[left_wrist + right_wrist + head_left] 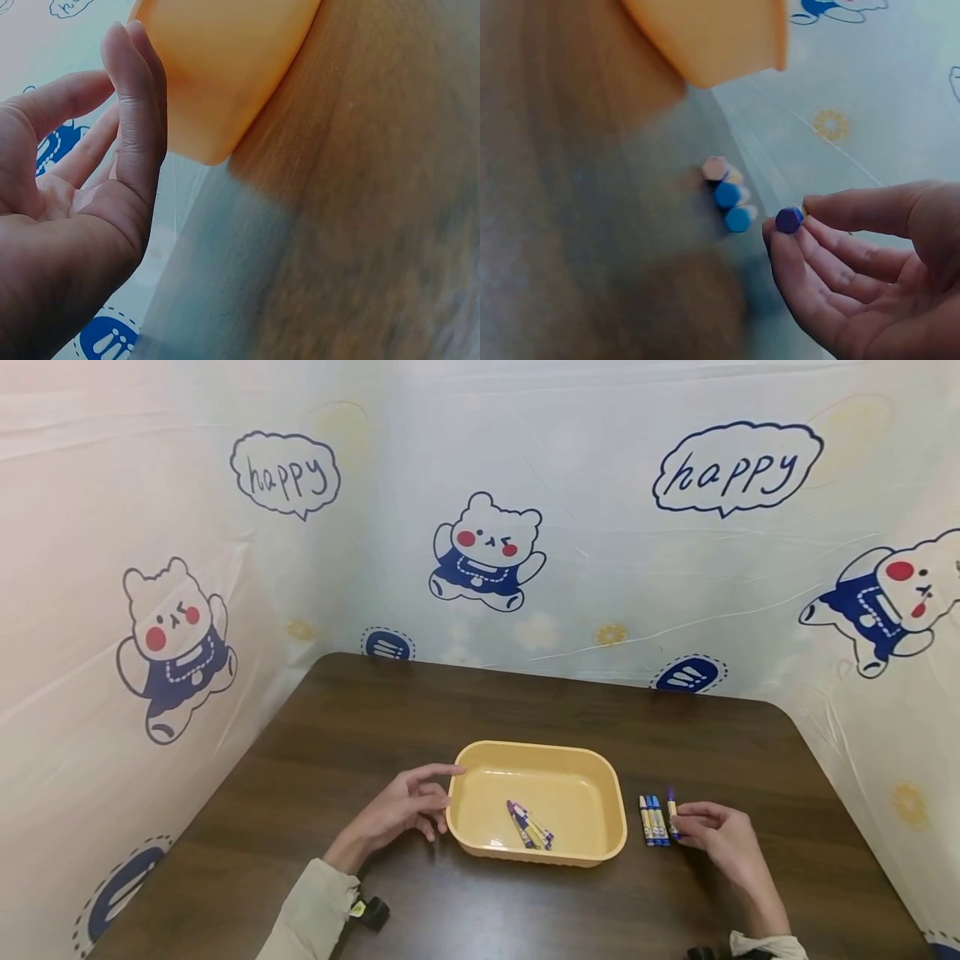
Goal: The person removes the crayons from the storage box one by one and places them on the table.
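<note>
Crayon partly hidden, pinched in right hand; left hand loose at tray.

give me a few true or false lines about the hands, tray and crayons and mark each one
1. The right hand pinches a purple crayon. True.
2. The row of three crayons lies inside the yellow tray. False: the row lies on the table, to the right of the tray.
3. The left hand holds a crayon. False: it is at the tray's left edge, with no crayon.
4. Some crayons lie in the tray. True.
5. The table is white. False: it is dark brown.
</note>
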A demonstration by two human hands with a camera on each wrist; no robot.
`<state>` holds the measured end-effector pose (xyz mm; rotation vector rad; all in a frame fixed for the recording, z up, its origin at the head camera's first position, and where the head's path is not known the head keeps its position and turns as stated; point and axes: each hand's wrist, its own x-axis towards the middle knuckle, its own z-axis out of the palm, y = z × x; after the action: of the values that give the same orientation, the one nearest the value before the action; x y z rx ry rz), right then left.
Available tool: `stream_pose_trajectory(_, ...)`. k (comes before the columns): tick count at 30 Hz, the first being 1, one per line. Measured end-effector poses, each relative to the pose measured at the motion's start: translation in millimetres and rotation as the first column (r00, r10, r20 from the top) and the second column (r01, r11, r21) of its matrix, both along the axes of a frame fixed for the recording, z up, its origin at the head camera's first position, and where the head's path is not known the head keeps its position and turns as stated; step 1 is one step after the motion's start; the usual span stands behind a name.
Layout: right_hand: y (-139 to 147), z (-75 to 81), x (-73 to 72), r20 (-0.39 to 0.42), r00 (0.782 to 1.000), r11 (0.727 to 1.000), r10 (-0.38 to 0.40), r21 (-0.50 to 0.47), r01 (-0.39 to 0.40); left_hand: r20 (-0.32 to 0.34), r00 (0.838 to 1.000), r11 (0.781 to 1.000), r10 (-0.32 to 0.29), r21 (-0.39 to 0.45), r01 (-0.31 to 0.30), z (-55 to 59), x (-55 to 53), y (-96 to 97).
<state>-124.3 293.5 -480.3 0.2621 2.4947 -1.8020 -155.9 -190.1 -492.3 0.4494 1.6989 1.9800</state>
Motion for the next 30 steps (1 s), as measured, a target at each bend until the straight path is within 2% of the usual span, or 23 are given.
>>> stream_pose_trajectory(5,-3,-5.0,0.5,0.033,0.999,0.997,-0.018,0.079,0.016,0.0,1.0,1.0,0.001,-0.013,-0.001,1.6,1.0,1.1)
stream_pose_trajectory(10,-6,-2.4,1.8,0.034,0.999,0.992,-0.025,0.125,0.021,0.004,1.0,1.0,0.001,-0.016,-0.001,3.3,1.4,1.1)
stream_pose_trajectory(13,-9,0.9,1.5,0.02,1.0,0.975,-0.009,0.222,0.004,0.005,1.0,1.0,0.003,-0.012,-0.003,4.6,1.1,1.1)
stream_pose_trajectory(19,-14,4.4,1.3,-0.017,0.999,0.92,0.028,0.392,-0.019,0.008,1.0,1.0,0.01,-0.007,-0.01,6.7,1.0,2.1)
stream_pose_trajectory(24,-14,4.2,3.5,-0.009,0.999,0.887,0.05,0.46,-0.04,0.013,1.0,1.0,0.013,-0.013,-0.012,6.0,1.6,1.8)
stream_pose_trajectory(30,-15,3.8,4.8,0.007,0.998,0.878,0.064,0.475,-0.059,0.007,1.0,1.0,0.013,-0.023,-0.013,3.8,1.2,1.4)
